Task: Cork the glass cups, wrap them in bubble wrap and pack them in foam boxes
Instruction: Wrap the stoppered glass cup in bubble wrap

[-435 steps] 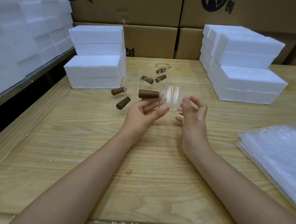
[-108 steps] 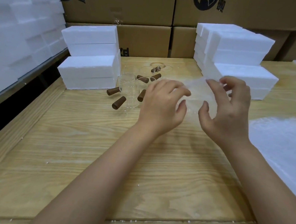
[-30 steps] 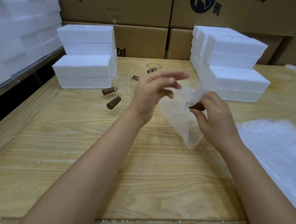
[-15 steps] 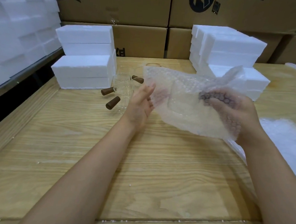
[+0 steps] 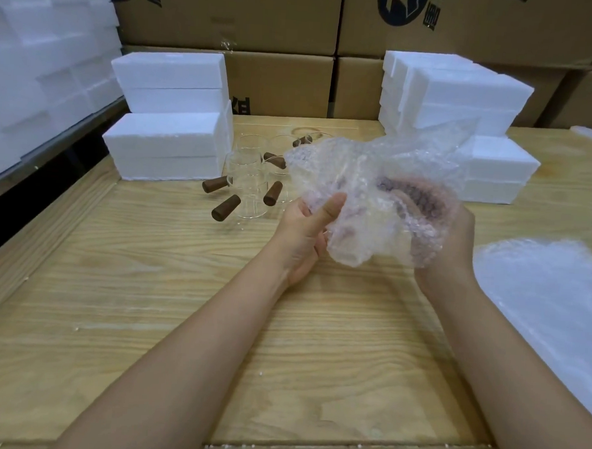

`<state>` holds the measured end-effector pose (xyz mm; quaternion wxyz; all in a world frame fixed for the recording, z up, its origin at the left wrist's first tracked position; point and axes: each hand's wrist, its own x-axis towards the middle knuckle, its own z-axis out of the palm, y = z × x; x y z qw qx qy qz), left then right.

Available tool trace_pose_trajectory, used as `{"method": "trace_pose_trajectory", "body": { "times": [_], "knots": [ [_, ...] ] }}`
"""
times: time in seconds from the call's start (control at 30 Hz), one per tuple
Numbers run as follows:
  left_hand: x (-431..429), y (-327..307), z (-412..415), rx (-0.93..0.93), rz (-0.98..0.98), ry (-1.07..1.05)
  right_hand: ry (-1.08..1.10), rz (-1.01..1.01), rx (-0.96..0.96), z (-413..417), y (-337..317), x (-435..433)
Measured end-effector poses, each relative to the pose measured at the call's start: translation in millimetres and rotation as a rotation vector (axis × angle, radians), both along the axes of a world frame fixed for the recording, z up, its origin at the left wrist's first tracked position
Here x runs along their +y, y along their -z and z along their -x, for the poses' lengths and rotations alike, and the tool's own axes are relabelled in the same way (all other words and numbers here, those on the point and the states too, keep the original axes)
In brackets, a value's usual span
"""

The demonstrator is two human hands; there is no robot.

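Bubble wrap (image 5: 369, 180) between hands (image 5: 304, 228) (image 5: 456, 243) — cup (image 5: 402, 199) perhaps inside.

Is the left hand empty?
No, the left hand grips the crumpled bubble wrap with its thumb, while the right hand holds the other side.

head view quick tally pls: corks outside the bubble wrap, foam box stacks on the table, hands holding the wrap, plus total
corks outside the bubble wrap: 5
foam box stacks on the table: 2
hands holding the wrap, left hand and right hand: 2
total: 9
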<state>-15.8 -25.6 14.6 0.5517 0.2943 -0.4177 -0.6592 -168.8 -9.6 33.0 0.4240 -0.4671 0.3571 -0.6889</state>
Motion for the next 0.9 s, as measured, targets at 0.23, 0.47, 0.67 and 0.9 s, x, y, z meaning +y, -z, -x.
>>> {"method": "trace_pose_trajectory", "body": {
  "times": [0.23,0.47,0.67,0.9],
  "knots": [
    [-1.6,4.3,5.8,0.052,-0.064,-0.111,-0.028,-0.094,0.290,-11.1,14.8,-1.9],
    [5.4,-0.5,5.4,0.119,-0.034,-0.116,-0.077,-0.043,0.306,-18.5,13.0,2.5],
    [4.7,-3.0,1.9,0.246,-0.115,-0.105,0.004,-0.063,0.344,-3.5,-2.0,1.9],
    [0.5,1.4,-3.9,0.315,-0.137,-0.091,-0.118,-0.192,-0.505,14.2,0.6,-4.5]
  ]
}}
